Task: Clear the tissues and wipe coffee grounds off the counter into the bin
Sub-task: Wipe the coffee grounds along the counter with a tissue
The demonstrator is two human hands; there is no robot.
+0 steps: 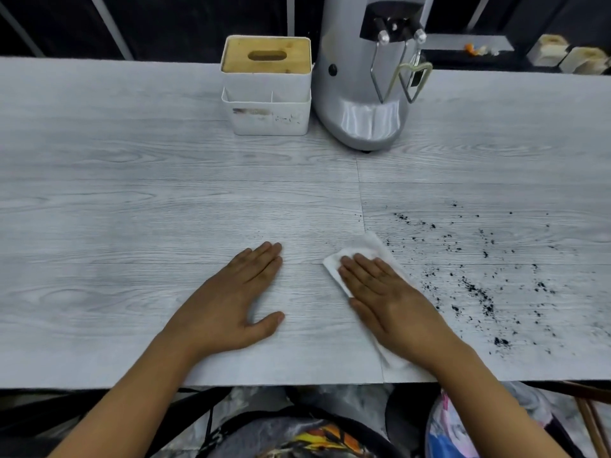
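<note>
Your right hand (393,300) flat, fingers together, pressing white tissue (363,249) onto table (132,180). Coffee grounds (479,285) scattered just right of tissue. Your left hand (231,299) flat, fingers together, empty. Tissue box (267,84), silver grinder (367,94) at far edge; grey woodgrain surface.

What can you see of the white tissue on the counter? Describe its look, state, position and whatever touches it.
The tissue is white, soft-looking paper, folded or bunched into a rough flat pad. It lies flat on the grey wood-grain counter near the front edge, pressed under the open palm of the right hand, which covers its middle. A corner shows beyond the fingertips and another part by the wrist. Dark coffee grounds lie scattered just to its right.
</note>
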